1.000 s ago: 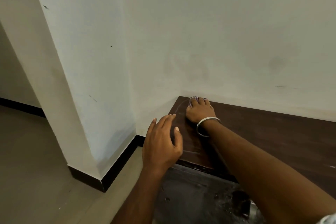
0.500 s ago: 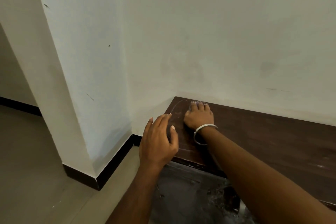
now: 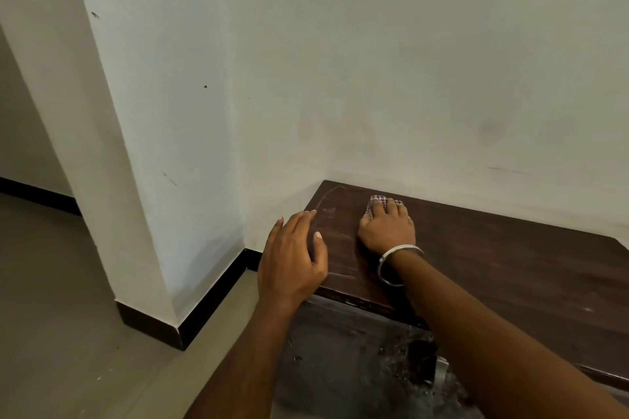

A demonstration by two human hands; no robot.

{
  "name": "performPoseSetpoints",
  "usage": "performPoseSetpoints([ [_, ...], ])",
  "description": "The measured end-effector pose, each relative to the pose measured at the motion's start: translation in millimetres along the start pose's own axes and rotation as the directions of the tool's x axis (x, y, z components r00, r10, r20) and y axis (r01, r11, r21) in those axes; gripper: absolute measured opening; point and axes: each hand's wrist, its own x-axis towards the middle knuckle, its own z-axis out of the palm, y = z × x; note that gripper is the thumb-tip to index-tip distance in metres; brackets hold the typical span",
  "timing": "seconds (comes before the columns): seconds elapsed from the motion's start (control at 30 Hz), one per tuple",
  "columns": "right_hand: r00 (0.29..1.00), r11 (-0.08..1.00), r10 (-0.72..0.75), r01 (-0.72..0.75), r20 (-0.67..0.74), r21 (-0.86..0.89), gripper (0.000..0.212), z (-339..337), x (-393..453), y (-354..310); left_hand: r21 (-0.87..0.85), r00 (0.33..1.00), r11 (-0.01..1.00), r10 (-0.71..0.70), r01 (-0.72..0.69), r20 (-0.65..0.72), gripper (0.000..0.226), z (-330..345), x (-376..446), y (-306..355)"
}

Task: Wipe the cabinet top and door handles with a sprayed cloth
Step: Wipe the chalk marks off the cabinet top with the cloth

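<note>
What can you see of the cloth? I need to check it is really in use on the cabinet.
Only a small part of the cloth shows: a checked fabric in reddish and pale tones, peeking out past the fingertips of the right hand. The hand lies flat over it, pressing it onto the dark wooden cabinet top near the far left corner, close to the wall. It looks bunched or folded small. Whether it is damp cannot be told. The left hand does not touch it.

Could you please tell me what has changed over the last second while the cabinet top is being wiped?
The right hand has slid the checked cloth a little away from the left end of the cabinet top, along the back wall. The left hand still hovers open at the cabinet's left edge, holding nothing.
</note>
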Motion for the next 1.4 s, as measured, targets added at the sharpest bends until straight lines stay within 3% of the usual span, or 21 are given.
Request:
performPoseSetpoints([
  [0.1,1.000,1.000,-0.004,0.004,-0.008,-0.002,0.057,1.7,-11.6,-15.4,0.012,1.000,1.000,-0.006,0.006,-0.003,0.047,0.9,-1.1,0.6],
  [0.33,0.974,0.974,-0.227,0.227,0.009,0.004,0.055,16.0,-46.4,-54.1,0.024,0.999,1.000,-0.018,0.017,0.045,0.052,0.9,0.6,-1.7],
  [0.77,0.999,0.999,-0.042,0.042,0.006,0.002,0.057,-4.2,-58.1,-11.3,-0.018,1.000,1.000,-0.009,0.009,0.000,0.047,0.3,-0.1,-0.4],
  [1.07,0.972,0.972,-0.235,0.234,0.019,0.019,0.057,7.4,-87.0,-42.0,-0.091,0.999,0.995,-0.042,0.045,0.029,0.049,-1.1,0.8,0.3],
  [1.4,0.997,0.997,-0.083,0.083,0.003,-0.002,0.058,-7.1,-98.9,-12.1,-0.163,0.998,0.985,-0.052,0.055,0.020,0.038,-0.8,3.0,-1.2],
])
